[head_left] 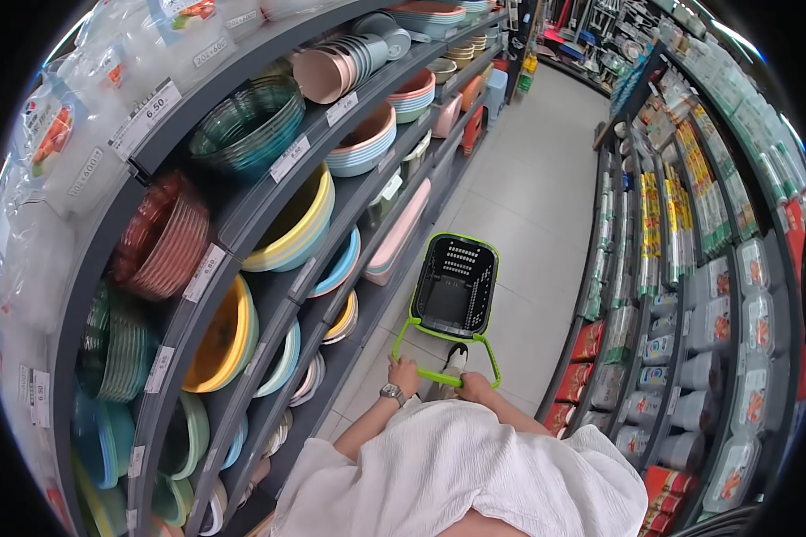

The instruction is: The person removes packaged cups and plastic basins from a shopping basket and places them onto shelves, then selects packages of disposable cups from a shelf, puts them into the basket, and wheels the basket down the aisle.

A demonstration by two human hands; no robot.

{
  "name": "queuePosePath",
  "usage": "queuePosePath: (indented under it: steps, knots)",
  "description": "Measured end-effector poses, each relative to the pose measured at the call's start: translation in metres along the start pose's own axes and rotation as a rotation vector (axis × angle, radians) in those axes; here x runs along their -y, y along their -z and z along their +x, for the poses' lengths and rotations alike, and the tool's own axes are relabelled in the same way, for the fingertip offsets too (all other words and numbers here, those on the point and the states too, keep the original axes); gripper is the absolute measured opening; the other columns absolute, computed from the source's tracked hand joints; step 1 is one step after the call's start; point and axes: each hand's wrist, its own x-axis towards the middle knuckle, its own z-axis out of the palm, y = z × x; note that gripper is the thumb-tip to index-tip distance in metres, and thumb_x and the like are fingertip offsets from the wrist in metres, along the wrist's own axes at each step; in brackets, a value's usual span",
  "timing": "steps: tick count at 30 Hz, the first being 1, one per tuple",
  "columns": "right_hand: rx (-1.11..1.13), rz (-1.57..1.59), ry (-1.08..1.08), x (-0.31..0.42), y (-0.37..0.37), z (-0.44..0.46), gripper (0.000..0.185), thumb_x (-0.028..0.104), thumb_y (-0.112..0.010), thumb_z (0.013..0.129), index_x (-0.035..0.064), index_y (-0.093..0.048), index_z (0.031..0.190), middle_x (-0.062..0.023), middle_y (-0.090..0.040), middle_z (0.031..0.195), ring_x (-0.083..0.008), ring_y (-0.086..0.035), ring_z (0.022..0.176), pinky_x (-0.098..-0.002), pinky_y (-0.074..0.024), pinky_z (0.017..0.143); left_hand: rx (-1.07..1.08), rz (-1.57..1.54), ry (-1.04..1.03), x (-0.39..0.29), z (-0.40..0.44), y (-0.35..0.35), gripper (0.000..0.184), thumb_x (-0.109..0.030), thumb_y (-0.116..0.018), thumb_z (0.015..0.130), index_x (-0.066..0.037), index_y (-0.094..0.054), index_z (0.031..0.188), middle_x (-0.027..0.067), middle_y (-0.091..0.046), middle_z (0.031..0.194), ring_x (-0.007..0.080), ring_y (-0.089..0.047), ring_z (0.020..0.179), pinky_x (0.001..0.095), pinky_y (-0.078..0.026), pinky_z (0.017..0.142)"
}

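Observation:
A black shopping basket (453, 300) with a bright green rim is on the floor ahead of me, and its inside shows no goods. Its green handle (432, 375) is swung toward my body. Near the left end of the handle's bar, my left hand (404, 375) is closed around it, a watch (391, 392) on that wrist. My right hand (475, 387) is closed on the bar further to the right; its fingers are partly hidden. A shoe (457, 355) shows just behind the basket, below the handle.
Left shelves hold stacked glass bowls (249, 127), plastic basins (300, 219), cups (331, 72) and price tags (148, 112). Right shelves carry boxed wraps (649, 228) and plastic containers (716, 322). A tiled aisle floor (528, 192) runs between them toward hanging goods (591, 40).

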Motion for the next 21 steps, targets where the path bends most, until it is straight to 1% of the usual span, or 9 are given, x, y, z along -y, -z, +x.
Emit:
queuePosePath:
  steps: [1,3,6,7,9,10,13,18,21]
  knots:
    - [-0.008,-0.003,-0.002,-0.001,-0.002,-0.005,0.037,0.034,-0.072,0.080,0.0005,-0.075,0.096,-0.0244,-0.073,0.099,-0.0397,-0.070,0.097,-0.0492,-0.0565,0.085,0.004,-0.003,-0.007,-0.002,-0.005,0.001,0.031,-0.019,-0.068,0.081,-0.001,-0.071,0.107,0.0248,-0.060,0.123,0.0540,-0.048,0.126,0.0603,-0.048,0.099]
    - [0.041,-0.013,-0.009,0.001,-0.008,-0.012,0.037,0.033,-0.071,0.080,0.0002,-0.074,0.098,-0.0243,-0.073,0.100,-0.0397,-0.070,0.097,-0.0492,-0.0566,0.085,0.071,0.020,0.030,-0.009,-0.026,0.005,0.030,-0.020,-0.067,0.082,-0.001,-0.071,0.105,0.0246,-0.061,0.118,0.0520,-0.056,0.115,0.0571,-0.052,0.094]
    - [0.103,-0.008,0.011,0.003,-0.017,-0.024,0.037,0.031,-0.071,0.080,-0.0002,-0.074,0.100,-0.0246,-0.072,0.102,-0.0401,-0.070,0.098,-0.0495,-0.0566,0.086,0.108,-0.016,0.080,-0.015,-0.042,0.019,0.030,-0.022,-0.068,0.082,-0.001,-0.070,0.104,0.0249,-0.062,0.114,0.0488,-0.063,0.105,0.0546,-0.054,0.092]
    - [0.111,0.005,0.034,0.002,-0.017,-0.025,0.036,0.029,-0.071,0.080,-0.0003,-0.073,0.101,-0.0249,-0.072,0.102,-0.0406,-0.070,0.099,-0.0498,-0.0566,0.087,0.106,-0.016,0.078,-0.014,-0.045,0.024,0.030,-0.022,-0.068,0.082,-0.001,-0.070,0.104,0.0249,-0.062,0.114,0.0488,-0.063,0.105,0.0546,-0.054,0.092]
    - [0.073,-0.022,0.074,-0.004,-0.018,-0.022,0.036,0.032,-0.071,0.081,0.0007,-0.073,0.099,-0.0246,-0.072,0.099,-0.0408,-0.070,0.097,-0.0494,-0.0564,0.086,0.163,-0.101,0.116,-0.014,-0.048,0.031,0.031,-0.023,-0.070,0.082,-0.001,-0.070,0.103,0.0244,-0.063,0.113,0.0465,-0.066,0.100,0.0536,-0.055,0.088]
    - [0.040,-0.045,0.114,-0.008,-0.022,-0.019,0.036,0.034,-0.072,0.083,0.0017,-0.072,0.097,-0.0243,-0.072,0.096,-0.0410,-0.070,0.096,-0.0490,-0.0562,0.085,0.162,-0.098,0.115,-0.015,-0.050,0.032,0.031,-0.023,-0.070,0.082,-0.001,-0.070,0.103,0.0244,-0.063,0.113,0.0465,-0.066,0.100,0.0536,-0.055,0.088]
    - [0.077,-0.031,0.111,-0.024,-0.026,-0.006,0.032,0.031,-0.071,0.083,0.0044,-0.075,0.100,-0.0227,-0.073,0.098,-0.0398,-0.070,0.099,-0.0486,-0.0555,0.086,0.142,-0.072,0.118,-0.023,-0.049,0.035,0.030,-0.022,-0.070,0.080,-0.001,-0.073,0.102,0.0246,-0.063,0.114,0.0446,-0.068,0.099,0.0510,-0.056,0.088]
    - [0.151,-0.021,0.141,-0.052,-0.032,0.011,0.027,0.026,-0.070,0.084,0.0056,-0.076,0.101,-0.0214,-0.073,0.099,-0.0393,-0.070,0.100,-0.0483,-0.0548,0.088,0.097,-0.075,0.107,-0.041,-0.048,0.038,0.027,-0.024,-0.069,0.080,-0.003,-0.073,0.097,0.0239,-0.065,0.110,0.0457,-0.066,0.097,0.0542,-0.054,0.088]
    - [0.186,0.053,0.243,-0.077,-0.048,0.025,0.025,0.024,-0.069,0.085,0.0052,-0.076,0.100,-0.0216,-0.074,0.100,-0.0392,-0.070,0.101,-0.0477,-0.0547,0.089,0.118,-0.067,0.152,-0.047,-0.047,0.027,0.028,-0.025,-0.068,0.081,-0.003,-0.073,0.097,0.0240,-0.065,0.112,0.0458,-0.065,0.100,0.0550,-0.052,0.089]
